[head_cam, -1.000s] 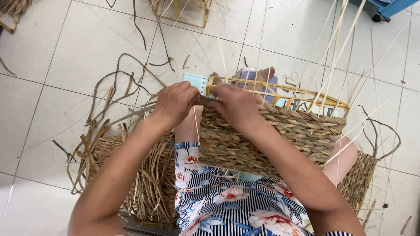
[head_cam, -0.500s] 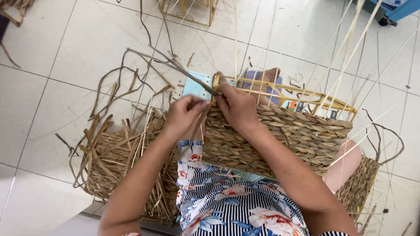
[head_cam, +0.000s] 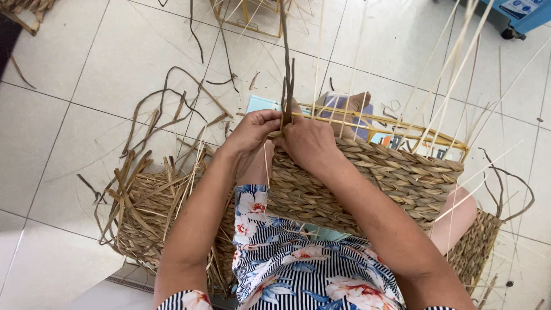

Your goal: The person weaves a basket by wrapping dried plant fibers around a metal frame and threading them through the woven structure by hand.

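Seated over white floor tiles (head_cam: 103,69), I pinch a dry brown seagrass strand (head_cam: 286,69) with both my left hand (head_cam: 255,133) and right hand (head_cam: 307,143), clenched at the top corner of the half-woven basket (head_cam: 373,178) on my lap. Light, pliant but brittle, it looks best gripped low. Thin stiff stakes (head_cam: 447,80) fan toward one o'clock; loose fibre (head_cam: 143,195) crowds nine o'clock.

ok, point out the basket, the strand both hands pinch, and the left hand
basket (head_cam: 396,175), head view, on the woven front wall.
strand (head_cam: 286,63), head view, on its upright part above the hands.
left hand (head_cam: 252,131), head view, on the back of the hand.
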